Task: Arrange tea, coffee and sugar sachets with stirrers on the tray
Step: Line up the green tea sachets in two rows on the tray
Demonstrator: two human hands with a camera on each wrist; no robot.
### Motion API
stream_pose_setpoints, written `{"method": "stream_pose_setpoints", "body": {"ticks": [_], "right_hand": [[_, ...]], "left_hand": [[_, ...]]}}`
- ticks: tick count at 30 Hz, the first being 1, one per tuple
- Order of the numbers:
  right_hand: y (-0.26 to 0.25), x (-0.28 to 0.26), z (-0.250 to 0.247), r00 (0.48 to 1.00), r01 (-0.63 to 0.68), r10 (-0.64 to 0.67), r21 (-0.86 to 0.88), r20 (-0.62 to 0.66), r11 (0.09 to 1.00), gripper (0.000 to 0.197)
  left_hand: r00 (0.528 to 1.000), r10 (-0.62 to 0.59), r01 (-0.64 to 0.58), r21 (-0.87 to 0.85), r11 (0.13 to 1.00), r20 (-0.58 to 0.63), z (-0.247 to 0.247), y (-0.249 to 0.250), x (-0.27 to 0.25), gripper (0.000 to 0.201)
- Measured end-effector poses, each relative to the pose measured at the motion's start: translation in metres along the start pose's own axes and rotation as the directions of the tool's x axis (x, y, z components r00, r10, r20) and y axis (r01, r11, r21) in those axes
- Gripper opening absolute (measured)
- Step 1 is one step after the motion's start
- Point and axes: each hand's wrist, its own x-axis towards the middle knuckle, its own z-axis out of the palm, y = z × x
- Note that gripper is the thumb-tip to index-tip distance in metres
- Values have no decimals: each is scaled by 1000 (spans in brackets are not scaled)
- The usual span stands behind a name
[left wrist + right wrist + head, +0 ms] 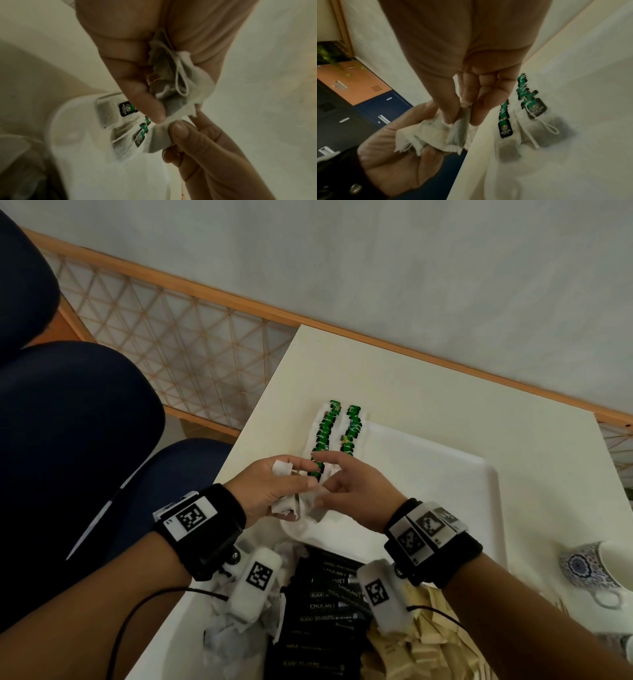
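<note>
Over the near left corner of the white tray, both hands are brought together above the pale table. At the left, a loose bunch of white tea bags is held in the left hand: the fingers are curled round the crumpled paper, with one corner sticking out above the knuckles in the head view, and strings can be seen looped inside the bundle from the left wrist. Just to the right, a single tea bag is pinched at its upper edge between the thumb and a fingertip of the right hand; the remaining fingers of that hand are held slightly spread and only lightly bent. The pinched bag is touching the bunch, and whether it is fully free of it cannot be told. Beyond the hands, two neat rows of tea bags with green tags are laid along the tray's left side, overlapping one another. Nearer the person, below the wrists, a pile of loose tea bags, a stack of black coffee sachets and a heap of beige sachets are seen side by side. At the far right, a patterned blue and white cup is set on the table, beside the tray.
</note>
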Motion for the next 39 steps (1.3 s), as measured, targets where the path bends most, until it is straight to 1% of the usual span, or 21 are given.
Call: {"method": "stream_pose_setpoints", "body": {"ticks": [1,3,5,8,9,11,12,13,15,16,18,19,21,23,24,26,28,29,32,36,39], "right_hand": [[0,0,-2,1000,-3,3,-15,-4,1000,53],[4,0,-6,1000,-10,11,31,-22,999,39],[6,0,-8,999,-11,16,100,-50,995,30],[6,0,-5,996,18,-9,105,-85,994,23],[6,0,-3,992,25,-16,69,-124,997,21],[6,3,0,971,27,-41,-62,-236,998,15],[4,4,1,958,26,-45,-71,-284,997,9],[2,5,1,951,23,-32,-31,-309,999,6],[-1,6,1,959,-9,31,79,-283,997,18],[-2,6,1,969,-30,56,112,-239,993,19],[-4,7,3,981,-47,68,122,-183,991,17],[-2,8,4,981,-47,69,122,-183,991,19],[1,12,3,971,-36,58,98,-232,995,17],[5,15,0,965,-30,30,6,-262,1000,15],[6,16,-1,970,-33,11,-86,-241,996,15],[6,15,0,991,-33,-2,-262,-134,964,14],[5,16,3,999,-25,15,-345,-31,938,16],[5,17,5,1000,-23,25,-362,-1,932,17],[6,27,12,998,-33,52,-390,39,920,20],[8,43,15,998,-59,61,-391,-8,919,20],[8,51,14,998,-56,43,-404,-43,913,22]], "left_hand": [[1000,-16,16,-10,1000,6,-1,0,-1,29],[998,-48,50,-32,998,42,-3,0,-4,42],[995,-63,68,-64,996,78,-4,-2,-6,45],[996,-55,61,-95,994,63,-5,-6,-5,37],[997,-53,58,-88,994,51,-4,-7,-4,31],[998,-46,49,-82,995,37,-3,-7,-3,26],[999,-39,41,-87,995,28,-2,-7,-3,24],[999,-31,32,-95,995,11,-1,-6,-2,23],[999,-17,13,-113,993,-27,0,-6,-1,21],[999,-12,7,-121,993,-40,1,-6,0,20],[998,-18,10,-134,991,-58,2,-7,0,18],[997,-28,19,-142,990,-66,3,-7,0,19],[994,-50,34,-158,987,-99,1,-8,0,20],[986,-69,41,-181,983,-149,-3,-9,0,15],[983,-73,40,-194,980,-171,-7,-9,0,10],[977,-81,34,-231,972,-197,-16,-8,-2,5],[973,-96,27,-307,951,-210,-27,-6,-3,9],[972,-98,19,-348,937,-212,-33,-5,-4,15],[974,-73,-26,-423,906,-217,-45,-2,-6,32],[975,-54,-34,-386,922,-215,-52,-1,-7,47],[980,-58,-12,-351,936,-189,-51,-2,-8,45]]}}
